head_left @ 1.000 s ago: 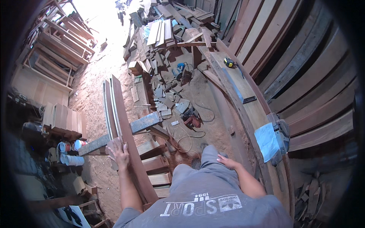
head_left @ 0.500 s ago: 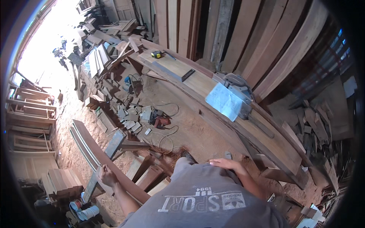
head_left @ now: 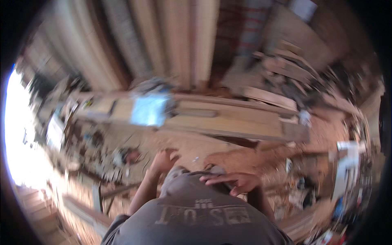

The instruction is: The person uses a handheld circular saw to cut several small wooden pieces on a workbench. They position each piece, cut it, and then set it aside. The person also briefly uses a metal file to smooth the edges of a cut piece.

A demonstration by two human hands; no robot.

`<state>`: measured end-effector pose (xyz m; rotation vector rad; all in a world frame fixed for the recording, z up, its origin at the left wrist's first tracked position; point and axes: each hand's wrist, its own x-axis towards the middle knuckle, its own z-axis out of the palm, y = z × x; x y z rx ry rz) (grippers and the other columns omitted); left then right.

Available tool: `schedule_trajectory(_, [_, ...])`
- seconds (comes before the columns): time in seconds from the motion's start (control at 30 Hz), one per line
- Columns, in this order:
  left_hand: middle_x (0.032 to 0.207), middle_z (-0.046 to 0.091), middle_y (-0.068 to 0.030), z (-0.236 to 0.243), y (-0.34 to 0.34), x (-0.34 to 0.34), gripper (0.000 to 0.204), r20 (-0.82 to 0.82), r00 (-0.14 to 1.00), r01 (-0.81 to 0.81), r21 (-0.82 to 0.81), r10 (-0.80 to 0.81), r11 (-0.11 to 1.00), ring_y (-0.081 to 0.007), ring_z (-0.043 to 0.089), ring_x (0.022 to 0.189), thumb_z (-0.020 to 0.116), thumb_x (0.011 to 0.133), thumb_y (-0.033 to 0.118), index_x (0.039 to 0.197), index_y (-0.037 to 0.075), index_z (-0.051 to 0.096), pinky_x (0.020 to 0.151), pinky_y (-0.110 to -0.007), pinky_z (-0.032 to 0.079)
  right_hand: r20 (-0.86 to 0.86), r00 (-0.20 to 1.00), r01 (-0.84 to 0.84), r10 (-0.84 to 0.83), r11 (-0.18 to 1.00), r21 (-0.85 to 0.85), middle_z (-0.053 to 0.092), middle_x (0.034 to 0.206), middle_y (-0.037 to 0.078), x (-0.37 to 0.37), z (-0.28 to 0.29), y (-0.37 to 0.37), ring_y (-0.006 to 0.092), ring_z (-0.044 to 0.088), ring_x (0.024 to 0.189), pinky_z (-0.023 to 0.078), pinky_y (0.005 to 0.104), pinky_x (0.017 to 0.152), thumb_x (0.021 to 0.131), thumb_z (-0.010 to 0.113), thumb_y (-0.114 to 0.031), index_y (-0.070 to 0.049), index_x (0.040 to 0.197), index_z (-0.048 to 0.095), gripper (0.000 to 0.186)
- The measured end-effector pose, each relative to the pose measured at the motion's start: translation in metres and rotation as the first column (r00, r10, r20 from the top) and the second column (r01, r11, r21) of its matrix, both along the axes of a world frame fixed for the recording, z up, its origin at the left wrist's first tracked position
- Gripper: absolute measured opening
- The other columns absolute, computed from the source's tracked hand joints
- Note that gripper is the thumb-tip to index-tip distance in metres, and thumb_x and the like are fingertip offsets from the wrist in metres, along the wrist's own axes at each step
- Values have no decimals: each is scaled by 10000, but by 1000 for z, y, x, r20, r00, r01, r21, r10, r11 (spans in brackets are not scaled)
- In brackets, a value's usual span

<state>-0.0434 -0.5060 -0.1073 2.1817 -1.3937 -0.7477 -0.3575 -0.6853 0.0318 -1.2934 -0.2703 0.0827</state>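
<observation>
The picture is smeared by motion. My left hand (head_left: pixel 164 161) hangs in the air ahead of my body, fingers apart and slightly curled, with nothing in them. To its right, my right hand (head_left: pixel 236 181) is held in front of my grey shirt (head_left: pixel 196 220), its fingers stretched out and holding nothing. Beyond both hands a long wooden bench (head_left: pixel 232 124) runs across the view. On it lie a pale blue sheet (head_left: pixel 149 109) and a short wooden stick (head_left: pixel 197 112). Neither hand touches the bench.
Tall planks (head_left: pixel 159 41) lean behind the bench. Scrap wood (head_left: pixel 290 69) is heaped at the far right. A blurred red tool (head_left: pixel 131 156) sits on the floor among offcuts at left. Long boards (head_left: pixel 83 210) stand at lower left, and a white panel (head_left: pixel 346 167) is at right.
My view has swung to the right, bringing the bench across the front. My left hand has come off the long board it was touching; my right hand has lifted from my shirt.
</observation>
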Motion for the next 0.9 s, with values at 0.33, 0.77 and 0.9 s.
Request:
schedule_trajectory(0.33, [1311,705,-197,-13,-110,-110,553,-184,747,664,213,-638,717,-378,645,1262,767,906,437,1325,81,705,1094,-457,499,-713,580,242,-395,919,-312,407,1666,177,-137,-122,47,312,347,1555,254,394,1271,1103,542,-421,-91,1591,468,593])
schedule_trajectory(0.77, [1376,677,-192,4,-157,-33,595,-48,610,791,102,-791,603,-382,614,1305,730,925,488,1353,78,682,1128,-470,470,-484,518,61,-705,595,-801,659,1366,203,-57,-218,110,372,621,1243,464,450,1056,1075,508,-417,-60,1363,643,478])
schedule_trajectory(0.9, [1384,672,-197,6,-143,-14,604,-92,689,724,87,-718,684,-383,613,1310,734,925,501,1352,75,688,1127,-468,471,-591,489,12,-641,683,-730,698,1292,199,-33,-175,104,366,659,1159,497,451,991,1044,544,-445,-62,1322,667,489])
